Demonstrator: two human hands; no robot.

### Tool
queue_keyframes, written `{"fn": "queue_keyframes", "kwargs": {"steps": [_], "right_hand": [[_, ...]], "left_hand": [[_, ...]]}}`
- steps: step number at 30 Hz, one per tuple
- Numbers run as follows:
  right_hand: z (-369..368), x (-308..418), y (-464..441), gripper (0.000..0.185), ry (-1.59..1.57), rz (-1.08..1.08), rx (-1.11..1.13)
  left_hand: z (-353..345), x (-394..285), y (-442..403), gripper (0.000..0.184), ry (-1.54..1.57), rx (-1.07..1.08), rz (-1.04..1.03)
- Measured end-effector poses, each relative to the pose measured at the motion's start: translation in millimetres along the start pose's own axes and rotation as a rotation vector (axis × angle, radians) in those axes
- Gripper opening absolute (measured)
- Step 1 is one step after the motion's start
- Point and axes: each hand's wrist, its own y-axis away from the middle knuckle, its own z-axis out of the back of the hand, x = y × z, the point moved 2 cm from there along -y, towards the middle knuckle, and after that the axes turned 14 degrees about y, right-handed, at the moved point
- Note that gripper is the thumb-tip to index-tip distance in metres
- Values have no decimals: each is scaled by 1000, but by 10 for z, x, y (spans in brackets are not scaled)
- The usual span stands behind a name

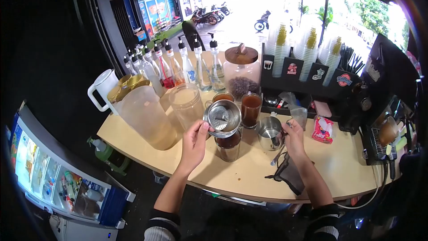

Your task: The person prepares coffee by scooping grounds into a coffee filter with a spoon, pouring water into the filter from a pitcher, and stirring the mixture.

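My left hand (195, 142) grips the rim of a round steel strainer (224, 118) with small holes in its bottom. It is held over a glass (229, 149) of dark brown liquid, partly covering it. Whether the two touch, I cannot tell. Closed at the handle of a steel pitcher (269, 132), my right hand (294, 138) is just right of that glass. Behind the strainer are another filled glass (251, 110) and a mug (221, 97) of brown drink, partly hidden. A spoon (277, 157) and a black cloth (290, 175) lie below the pitcher.
A tall cloudy pitcher (145, 116) and a clear jar (186, 105) stand at left on the counter (249, 178). Pump bottles (200, 69) line the back beside a wooden-lidded jar (242, 73). Cup stacks (280, 44), a red packet (323, 130) and an espresso machine (385, 136) are at right.
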Motion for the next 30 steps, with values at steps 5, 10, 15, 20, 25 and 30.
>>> {"fn": "queue_keyframes", "kwargs": {"steps": [5, 10, 15, 20, 25, 30], "right_hand": [[46, -291, -49, 17, -36, -1, 18], [70, -453, -34, 18, 76, 55, 53], [144, -438, -16, 21, 353, 115, 54], [145, -436, 30, 22, 427, 135, 56], [117, -439, 38, 22, 441, 161, 50], [169, -518, 13, 22, 468, 153, 55]], "left_hand": [[-12, 25, -1, 29, -28, -33, -6], [3, 61, 18, 29, -41, -67, -29], [-55, 5, 25, 26, -27, -76, -5], [-55, 31, 14, 26, -12, -42, -12], [-47, -5, 50, 27, -23, -45, -10], [-61, 36, 90, 30, 36, -49, 26]]}}
